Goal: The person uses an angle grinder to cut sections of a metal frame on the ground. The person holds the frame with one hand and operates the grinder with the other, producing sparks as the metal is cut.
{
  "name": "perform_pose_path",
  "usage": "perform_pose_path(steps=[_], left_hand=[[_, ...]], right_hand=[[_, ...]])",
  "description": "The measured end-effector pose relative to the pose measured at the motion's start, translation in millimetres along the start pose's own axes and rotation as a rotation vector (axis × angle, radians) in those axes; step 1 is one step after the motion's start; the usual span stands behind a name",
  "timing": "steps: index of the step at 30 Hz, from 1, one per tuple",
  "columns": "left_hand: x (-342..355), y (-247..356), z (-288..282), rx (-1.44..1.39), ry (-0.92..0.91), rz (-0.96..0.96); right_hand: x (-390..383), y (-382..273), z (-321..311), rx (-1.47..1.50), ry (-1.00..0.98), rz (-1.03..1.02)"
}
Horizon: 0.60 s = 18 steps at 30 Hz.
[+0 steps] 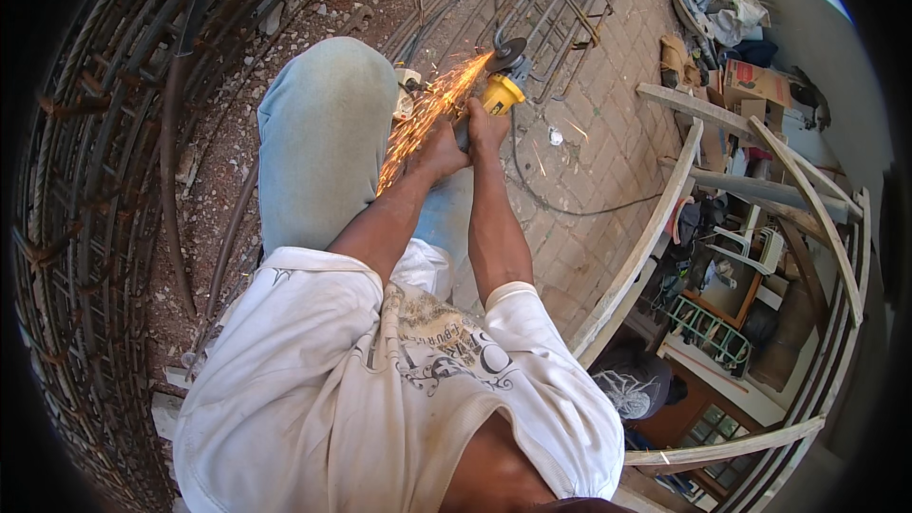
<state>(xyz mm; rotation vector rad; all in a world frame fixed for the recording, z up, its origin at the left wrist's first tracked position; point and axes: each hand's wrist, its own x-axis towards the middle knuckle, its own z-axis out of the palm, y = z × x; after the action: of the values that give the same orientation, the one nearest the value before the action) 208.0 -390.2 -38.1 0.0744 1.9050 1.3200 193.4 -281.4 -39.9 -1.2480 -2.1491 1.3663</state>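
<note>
A yellow angle grinder [501,95] is in both my hands, its dark cutting disc [506,54] at the near end of a rebar cage [560,14]. My left hand [441,149] is closed around the grinder's body, partly behind the sparks. My right hand [487,127] grips it close to the yellow head. A bright stream of orange sparks [432,119] flies from the disc down and left, past my bent knee. The exact spot where the disc meets the steel is hard to make out. From the grinder a dark cord [560,211] curves away over the paving.
Large bundles of rusty rebar [85,190] stand along the left on stony soil. A wooden frame [655,228] crosses the right side, with boxes [755,85] and clutter behind it. A capped person [635,382] is low at right. A pale object [404,95] lies beside my knee.
</note>
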Motion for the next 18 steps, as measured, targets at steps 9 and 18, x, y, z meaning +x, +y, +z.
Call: perform_pose_path(steps=[9,18], left_hand=[[9.6,-12.1,8.7,-0.001,0.009,0.015],[-5.6,4.3,-3.9,0.015,-0.002,-0.019]], right_hand=[[2.7,5.6,1.2,-0.016,0.025,0.028],[-1.4,-0.9,0.9,0.003,0.011,0.030]])
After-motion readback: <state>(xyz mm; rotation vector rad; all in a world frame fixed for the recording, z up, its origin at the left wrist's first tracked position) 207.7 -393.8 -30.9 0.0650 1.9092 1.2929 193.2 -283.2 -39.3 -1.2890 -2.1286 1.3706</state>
